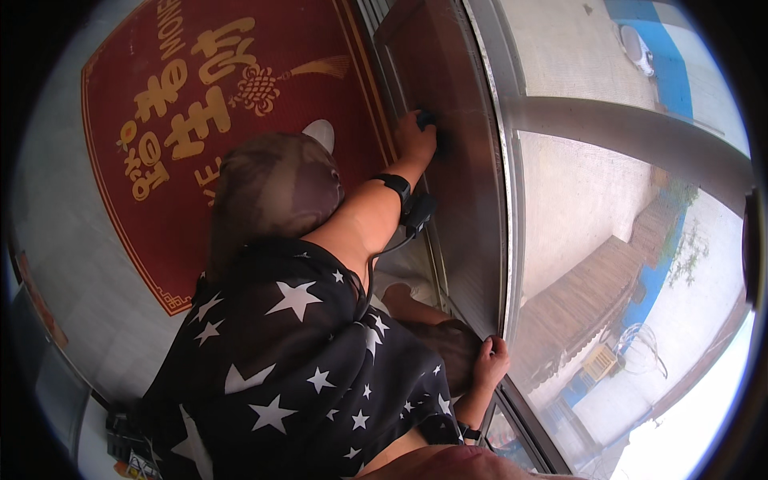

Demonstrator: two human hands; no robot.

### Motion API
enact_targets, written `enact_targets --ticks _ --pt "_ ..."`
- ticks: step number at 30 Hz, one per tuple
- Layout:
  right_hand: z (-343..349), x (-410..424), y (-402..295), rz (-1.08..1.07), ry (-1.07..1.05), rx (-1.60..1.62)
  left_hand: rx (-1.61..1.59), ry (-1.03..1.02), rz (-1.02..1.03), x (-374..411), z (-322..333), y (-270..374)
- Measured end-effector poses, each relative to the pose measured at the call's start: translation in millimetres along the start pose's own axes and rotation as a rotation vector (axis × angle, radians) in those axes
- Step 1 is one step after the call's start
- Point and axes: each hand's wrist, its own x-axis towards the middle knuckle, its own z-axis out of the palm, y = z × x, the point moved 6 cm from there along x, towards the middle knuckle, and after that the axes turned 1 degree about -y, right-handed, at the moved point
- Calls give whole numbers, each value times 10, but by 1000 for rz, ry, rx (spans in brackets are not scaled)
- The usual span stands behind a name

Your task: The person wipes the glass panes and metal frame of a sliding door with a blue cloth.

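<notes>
My left hand is at the lower brown panel of a metal-framed door, its fingers closed around a small dark object pressed against the panel. Most of this object is hidden, so its kind cannot be told. A black strap circles that wrist, and a black device with a cable hangs beside the forearm. My right hand has its fingers curled at the door's light metal edge, close to my bent knee. Another black band is on the right wrist.
A red doormat with gold characters lies on the grey tiled floor to the left, my white-toed shoe on it. Mesh or glass door panes show a wall and a corrugated sheet outside. Dark items stand at lower left.
</notes>
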Motion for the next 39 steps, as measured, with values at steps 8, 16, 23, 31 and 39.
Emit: enact_targets --ticks 8,16,23,31,39 --pt "119 49 376 112 -86 84 -235 61 -77 -56 -156 298" --pt "136 -92 375 5 -54 -16 -214 443 613 -169 -271 1457" --pt "134 -76 382 49 -105 -54 -203 380 571 74 -224 1222" --pt "124 -49 337 47 -100 -89 -56 154 -37 184 -164 577" --pt "227 -82 637 182 -147 -148 146 146 126 -249 -112 672"
